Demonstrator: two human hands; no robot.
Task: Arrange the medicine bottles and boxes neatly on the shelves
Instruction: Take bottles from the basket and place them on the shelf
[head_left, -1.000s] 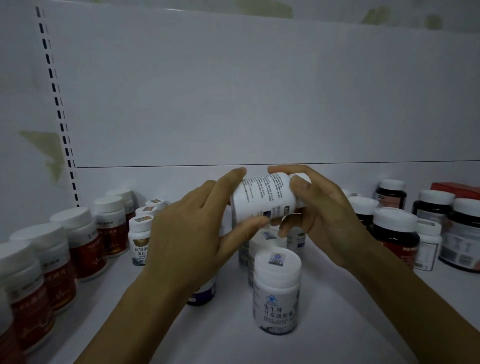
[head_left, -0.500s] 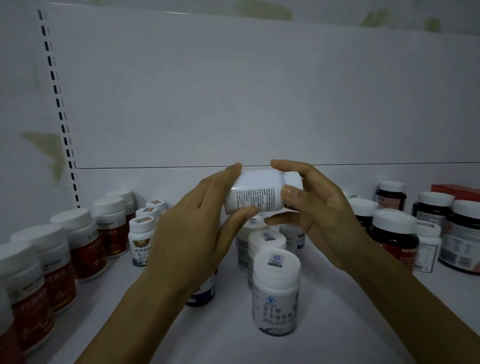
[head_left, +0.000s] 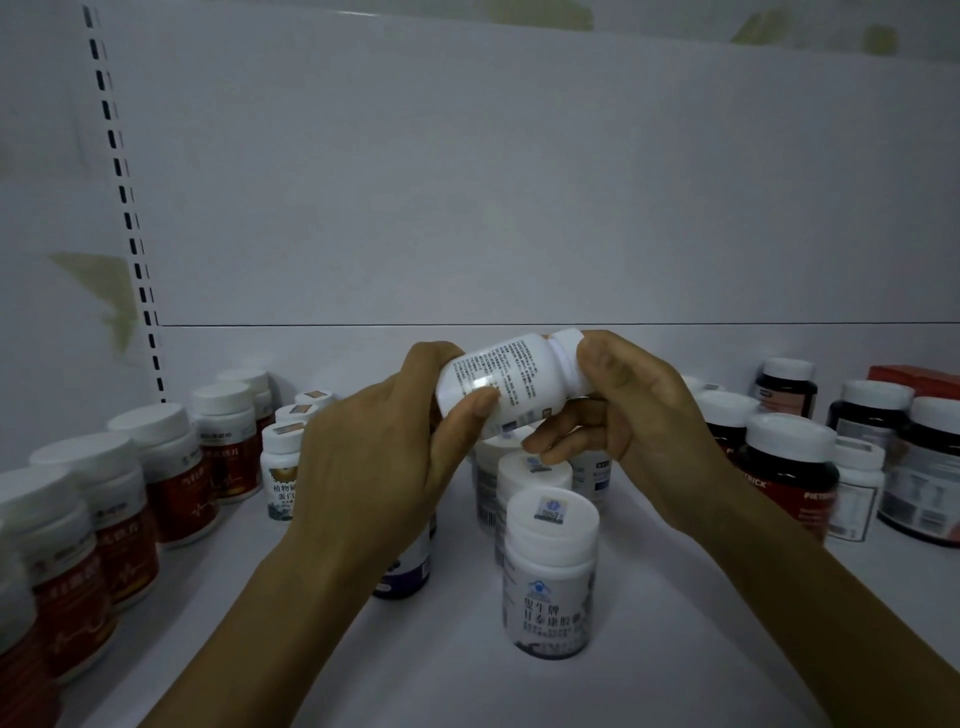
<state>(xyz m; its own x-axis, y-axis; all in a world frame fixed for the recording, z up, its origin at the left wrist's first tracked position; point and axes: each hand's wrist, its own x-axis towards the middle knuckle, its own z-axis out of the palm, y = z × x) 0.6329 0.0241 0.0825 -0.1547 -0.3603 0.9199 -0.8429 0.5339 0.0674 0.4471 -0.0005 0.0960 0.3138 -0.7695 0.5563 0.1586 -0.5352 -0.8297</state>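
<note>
White bottle (head_left: 519, 374) held, capped bottles (head_left: 550, 535) beneath, jars (head_left: 789, 467) right

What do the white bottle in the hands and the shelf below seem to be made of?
White bottle: probably plastic, opaque and smooth; its glossy label shows a glare patch. Shelf: likely painted metal, matte white; the slotted upright at left suggests steel racking, though uncertain.
</note>
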